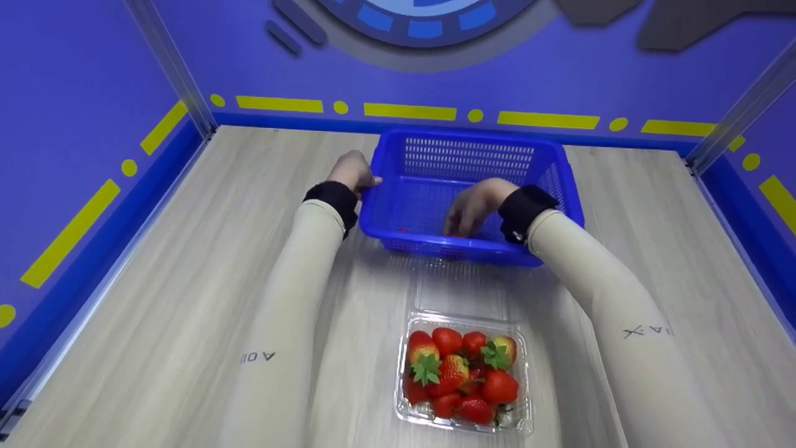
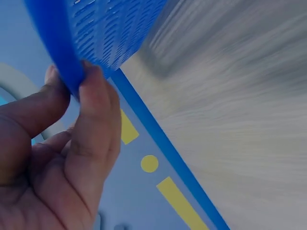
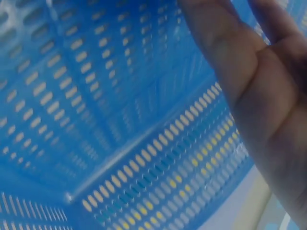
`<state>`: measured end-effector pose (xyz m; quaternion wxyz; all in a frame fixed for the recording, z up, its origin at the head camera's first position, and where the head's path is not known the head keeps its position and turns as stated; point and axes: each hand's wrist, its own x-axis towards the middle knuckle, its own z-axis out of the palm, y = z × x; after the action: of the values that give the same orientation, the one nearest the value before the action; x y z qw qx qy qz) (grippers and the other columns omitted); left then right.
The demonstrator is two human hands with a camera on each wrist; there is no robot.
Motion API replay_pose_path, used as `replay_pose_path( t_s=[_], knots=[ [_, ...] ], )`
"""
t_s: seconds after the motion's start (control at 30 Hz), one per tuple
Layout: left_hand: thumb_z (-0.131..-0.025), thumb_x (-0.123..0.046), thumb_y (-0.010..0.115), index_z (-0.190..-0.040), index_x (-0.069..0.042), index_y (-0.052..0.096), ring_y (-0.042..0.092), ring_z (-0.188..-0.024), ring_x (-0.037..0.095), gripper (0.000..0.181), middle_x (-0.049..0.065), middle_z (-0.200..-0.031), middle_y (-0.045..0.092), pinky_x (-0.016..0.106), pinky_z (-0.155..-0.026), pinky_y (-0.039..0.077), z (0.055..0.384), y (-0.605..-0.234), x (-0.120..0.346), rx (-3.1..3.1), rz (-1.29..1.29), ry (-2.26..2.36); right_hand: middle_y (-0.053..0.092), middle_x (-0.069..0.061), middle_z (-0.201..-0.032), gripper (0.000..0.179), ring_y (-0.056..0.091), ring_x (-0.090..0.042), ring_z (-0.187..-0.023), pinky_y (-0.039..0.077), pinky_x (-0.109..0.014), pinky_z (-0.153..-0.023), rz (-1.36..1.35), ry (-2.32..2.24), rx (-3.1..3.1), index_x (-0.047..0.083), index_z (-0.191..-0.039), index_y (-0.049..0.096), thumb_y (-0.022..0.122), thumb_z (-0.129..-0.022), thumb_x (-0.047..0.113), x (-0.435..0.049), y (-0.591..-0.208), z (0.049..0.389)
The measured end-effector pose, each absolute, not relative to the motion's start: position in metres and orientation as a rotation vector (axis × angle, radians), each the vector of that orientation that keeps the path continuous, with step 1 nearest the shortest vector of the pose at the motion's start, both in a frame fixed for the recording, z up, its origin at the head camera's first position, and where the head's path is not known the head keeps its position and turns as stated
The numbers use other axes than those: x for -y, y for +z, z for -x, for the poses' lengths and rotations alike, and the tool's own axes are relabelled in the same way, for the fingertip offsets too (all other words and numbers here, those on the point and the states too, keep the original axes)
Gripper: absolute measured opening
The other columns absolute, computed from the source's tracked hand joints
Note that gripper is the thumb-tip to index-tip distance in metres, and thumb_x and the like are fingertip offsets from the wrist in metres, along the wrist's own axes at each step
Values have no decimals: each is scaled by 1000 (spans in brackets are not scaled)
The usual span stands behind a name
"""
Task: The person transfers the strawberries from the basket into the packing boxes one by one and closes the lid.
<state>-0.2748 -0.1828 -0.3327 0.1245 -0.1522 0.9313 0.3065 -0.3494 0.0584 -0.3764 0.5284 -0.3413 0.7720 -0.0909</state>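
Note:
In the head view, a blue plastic basket (image 1: 435, 149) stands at the back of the table. My left hand (image 1: 352, 170) pinches its left rim between thumb and fingers, and the left wrist view shows this grip on the blue rim (image 2: 60, 48) up close. Inside the basket is my right hand (image 1: 476, 205), its fingers pointing down by the front wall. A sliver of red, seemingly a strawberry (image 1: 457, 236), shows at those fingertips; whether they hold it is hidden. Nearer me, several strawberries (image 1: 454, 373) fill a clear plastic clamshell box (image 1: 403, 398).
The box's clear lid (image 1: 460, 289) lies folded back toward the basket, its far end by the basket's front wall. Another small red patch (image 1: 403, 230) shows inside the basket at the left front. Blue panels (image 1: 435, 81) with yellow marks wall in the wooden table (image 1: 205, 249).

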Motion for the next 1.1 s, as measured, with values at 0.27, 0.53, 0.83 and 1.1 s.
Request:
replay_pose_path(
  t_s=[0.27, 0.53, 0.83, 1.1],
  knots=[
    [-88, -36, 81, -117, 0, 71, 72, -101, 25, 47, 14, -110, 75, 28, -90, 60, 353, -400, 206, -2829, 392, 602, 65, 3, -104, 42, 59, -4, -88, 54, -17, -79, 833, -217, -1828, -9, -131, 56, 60, -90, -3, -53, -380, 339],
    [-90, -32, 79, -116, 2, 70, 71, -88, 20, 44, 14, -108, 74, 29, -81, 63, 332, -394, 200, -2878, 427, 716, 64, 2, -99, 38, 58, -6, -87, 55, -20, -80, 859, -250, -1933, -7, -126, 61, 61, -89, -3, -55, -375, 335],
    [-103, -27, 60, -116, 8, 66, 54, -65, 15, 39, 6, -77, 59, 25, -60, 49, 255, -338, 193, -2768, 324, 918, 73, -19, -111, 39, 64, -14, -93, 52, -21, -82, 1035, -247, -2259, -2, -123, 68, 70, -85, 6, -77, -342, 329],
    [-105, -29, 56, -145, 8, 50, 59, -134, 36, 55, 26, -143, 60, 45, -113, 50, 230, -305, 190, -2956, 47, 944, 73, -20, -112, 32, 67, -29, -102, 52, -28, -85, 1104, -508, -2506, 1, -118, 71, 74, -87, 4, -114, -303, 291]
  ],
)
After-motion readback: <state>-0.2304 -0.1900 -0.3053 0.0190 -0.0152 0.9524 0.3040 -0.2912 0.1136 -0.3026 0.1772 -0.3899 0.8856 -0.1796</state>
